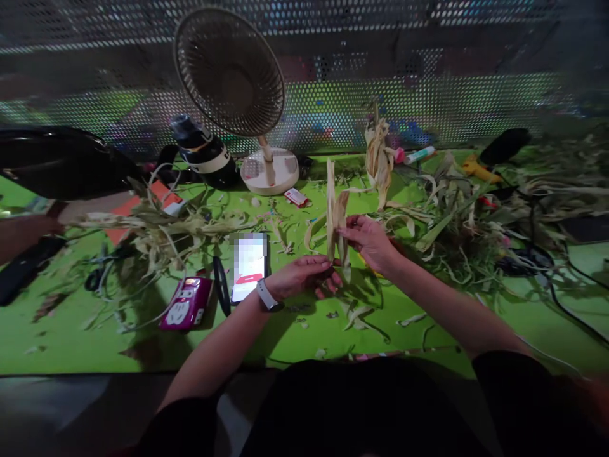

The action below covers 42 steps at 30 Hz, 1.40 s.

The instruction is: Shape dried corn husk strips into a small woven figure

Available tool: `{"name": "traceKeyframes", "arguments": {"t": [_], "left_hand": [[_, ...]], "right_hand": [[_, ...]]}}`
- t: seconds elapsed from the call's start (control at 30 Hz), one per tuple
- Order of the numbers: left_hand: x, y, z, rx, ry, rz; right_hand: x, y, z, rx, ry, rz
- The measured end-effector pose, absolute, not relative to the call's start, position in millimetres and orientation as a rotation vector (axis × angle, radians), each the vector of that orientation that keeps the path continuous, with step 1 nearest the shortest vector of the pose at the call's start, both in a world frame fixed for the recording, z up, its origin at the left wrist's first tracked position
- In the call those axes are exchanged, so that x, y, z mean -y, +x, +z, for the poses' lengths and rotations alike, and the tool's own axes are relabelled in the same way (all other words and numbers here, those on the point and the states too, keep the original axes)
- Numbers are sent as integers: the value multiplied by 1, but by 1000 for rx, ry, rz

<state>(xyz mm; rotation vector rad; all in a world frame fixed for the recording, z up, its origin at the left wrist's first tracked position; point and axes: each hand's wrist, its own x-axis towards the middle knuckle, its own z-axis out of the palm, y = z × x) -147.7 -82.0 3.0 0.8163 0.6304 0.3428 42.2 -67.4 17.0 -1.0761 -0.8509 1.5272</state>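
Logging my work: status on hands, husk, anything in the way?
Left hand, right hand on dried husk strips. Strips upright. Possible clutter: phone near left hand, loose scraps.

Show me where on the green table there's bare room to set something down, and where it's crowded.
On the green table: mostly bare, apart from scraps, along the front edge left of the purple device; a smaller patch between the watch and that edge. Crowded: the right side, with husks and black cords; and the middle-left, with husks and scissors.
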Motion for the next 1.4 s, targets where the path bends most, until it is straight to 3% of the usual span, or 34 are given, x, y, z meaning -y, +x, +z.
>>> {"name": "traceKeyframes", "arguments": {"t": [0.2,0.43,0.6,0.9,0.97,1.13,1.4], "left_hand": [[79,-153,14,-672,1015,375],[66,-159,14,-846,788,1007],[65,-155,7,-840,676,1073],[75,-141,4,-990,816,1160],[78,-138,5,-999,829,1210],[91,-130,10,-968,818,1196],[96,-129,11,-928,666,1156]], "right_hand": [[75,36,14,974,-1090,1546],[81,36,10,1302,-1127,1459],[83,36,6,1541,-1165,1475],[94,40,23,1955,-1322,785],[100,38,31,1866,-1329,890],[110,23,34,1420,-1360,1599],[103,22,20,1403,-1399,1541]]}}
